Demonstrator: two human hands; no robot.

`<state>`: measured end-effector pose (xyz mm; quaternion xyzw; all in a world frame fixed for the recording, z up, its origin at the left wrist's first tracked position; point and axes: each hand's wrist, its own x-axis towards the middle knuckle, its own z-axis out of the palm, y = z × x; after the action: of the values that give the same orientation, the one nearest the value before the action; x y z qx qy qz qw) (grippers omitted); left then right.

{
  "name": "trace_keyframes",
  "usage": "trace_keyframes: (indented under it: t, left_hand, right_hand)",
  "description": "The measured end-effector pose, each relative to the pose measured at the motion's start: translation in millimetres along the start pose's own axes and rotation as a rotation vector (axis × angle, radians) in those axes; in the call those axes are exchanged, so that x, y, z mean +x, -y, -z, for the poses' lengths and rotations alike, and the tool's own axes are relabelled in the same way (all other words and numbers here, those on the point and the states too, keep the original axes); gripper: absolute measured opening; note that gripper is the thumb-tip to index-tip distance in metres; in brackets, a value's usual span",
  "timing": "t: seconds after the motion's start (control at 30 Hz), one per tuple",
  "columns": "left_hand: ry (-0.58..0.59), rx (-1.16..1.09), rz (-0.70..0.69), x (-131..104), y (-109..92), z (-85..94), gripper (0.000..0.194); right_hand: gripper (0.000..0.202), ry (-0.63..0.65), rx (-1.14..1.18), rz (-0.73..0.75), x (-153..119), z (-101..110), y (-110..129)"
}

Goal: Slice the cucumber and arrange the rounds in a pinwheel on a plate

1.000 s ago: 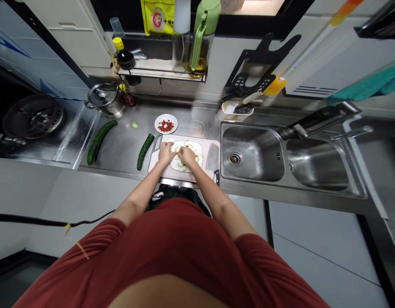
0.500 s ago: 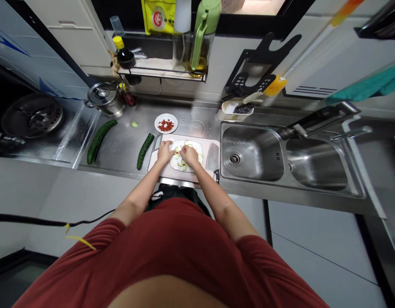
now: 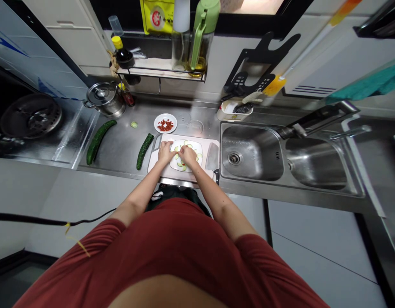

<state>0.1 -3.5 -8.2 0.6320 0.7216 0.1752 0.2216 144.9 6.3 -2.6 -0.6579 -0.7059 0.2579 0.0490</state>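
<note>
A white plate (image 3: 186, 170) with thin green-edged cucumber slices (image 3: 179, 164) and a few red bits lies on a pale cutting board (image 3: 170, 174). Over the plate's left side is my left hand (image 3: 165, 153), fingers drawn together toward the slices. My right hand (image 3: 187, 156) is closed in a pinch above the plate, its fingertips meeting those of the left. Whatever sits between the fingertips is too small to make out. A knife (image 3: 212, 157) with a wide blade rests on the board's right side. Behind the board stands a small white dish (image 3: 156, 123) of chopped red pieces (image 3: 165, 125).
Left of the board lie a cut cucumber (image 3: 144, 151), a whole cucumber (image 3: 99, 141) and a small cucumber piece (image 3: 134, 124). A lidded steel pot (image 3: 109, 102) stands behind them. A double sink (image 3: 253, 179) adjoins on the right; a bottle shelf (image 3: 161, 73) hangs above.
My right hand has shifted slightly left, and its fingertips are now closer to my left hand's. The other things on the counter stay where they were.
</note>
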Motion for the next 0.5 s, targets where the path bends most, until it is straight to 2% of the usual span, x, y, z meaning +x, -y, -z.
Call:
trace_keyframes:
  t: [0.5]
  left_hand:
    - [0.012,0.009,-0.003,1.1,2.4,-0.7,0.053]
  right_hand:
    - [0.019,0.025,-0.035,0.005,2.3,-2.7,2.5]
